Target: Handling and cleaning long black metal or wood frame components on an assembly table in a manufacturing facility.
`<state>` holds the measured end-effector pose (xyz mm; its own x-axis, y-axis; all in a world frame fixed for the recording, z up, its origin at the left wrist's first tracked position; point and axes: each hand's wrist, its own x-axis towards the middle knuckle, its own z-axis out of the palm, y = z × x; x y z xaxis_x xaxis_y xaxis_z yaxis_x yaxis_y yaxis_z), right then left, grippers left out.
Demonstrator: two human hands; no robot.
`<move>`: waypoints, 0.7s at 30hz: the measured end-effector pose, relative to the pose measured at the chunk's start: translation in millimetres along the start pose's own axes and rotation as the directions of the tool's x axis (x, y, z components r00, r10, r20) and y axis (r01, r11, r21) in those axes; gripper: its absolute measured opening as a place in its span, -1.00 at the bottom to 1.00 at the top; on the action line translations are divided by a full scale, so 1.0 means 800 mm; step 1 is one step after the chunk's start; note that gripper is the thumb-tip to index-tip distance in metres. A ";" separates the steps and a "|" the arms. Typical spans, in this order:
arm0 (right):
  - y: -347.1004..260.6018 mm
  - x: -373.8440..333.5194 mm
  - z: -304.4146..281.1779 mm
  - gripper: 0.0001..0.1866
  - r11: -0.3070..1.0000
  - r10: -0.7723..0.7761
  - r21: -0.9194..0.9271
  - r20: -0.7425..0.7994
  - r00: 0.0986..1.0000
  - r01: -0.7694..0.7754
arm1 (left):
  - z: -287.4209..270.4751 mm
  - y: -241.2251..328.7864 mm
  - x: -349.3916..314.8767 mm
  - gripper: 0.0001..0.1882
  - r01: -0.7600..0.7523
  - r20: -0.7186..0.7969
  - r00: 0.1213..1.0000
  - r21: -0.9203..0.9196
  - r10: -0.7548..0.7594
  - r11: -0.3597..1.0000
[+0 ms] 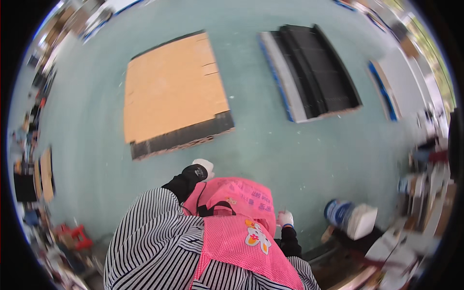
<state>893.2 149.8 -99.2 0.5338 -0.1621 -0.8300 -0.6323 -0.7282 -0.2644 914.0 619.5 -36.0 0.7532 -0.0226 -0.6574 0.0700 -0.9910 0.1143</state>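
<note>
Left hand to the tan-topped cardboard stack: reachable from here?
Probably not without bending or stepping in: the stack lies on the floor ahead, seemingly below the left hand, though nothing visible blocks the way.

Left of the apron, the left hand was blurred; right of it, the right hand was barely made out; around it, the shirt was cropped below.
</note>
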 end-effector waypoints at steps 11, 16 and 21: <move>-0.263 0.169 -0.035 -0.67 0.787 -0.284 -0.457 0.330 0.900 0.416 | 0.144 0.004 -0.075 -0.62 0.468 0.343 0.875 -0.420 -0.341 0.778; -0.405 0.220 0.033 -0.69 0.619 -0.298 -0.553 0.491 0.819 0.557 | 0.143 0.010 -0.112 -0.63 0.677 0.424 0.735 -0.505 -0.529 0.536; -0.477 0.416 0.063 -0.60 -0.502 -0.514 -0.358 0.856 0.062 0.788 | 0.170 0.006 -0.155 -0.64 0.757 0.412 0.544 -0.616 -0.731 0.218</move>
<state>1283.4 407.4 -299.1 -0.1230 0.9339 -0.3357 0.9385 -0.0005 -0.3452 732.4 599.8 -55.2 0.0897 0.6576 -0.7480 0.9884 -0.1514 -0.0146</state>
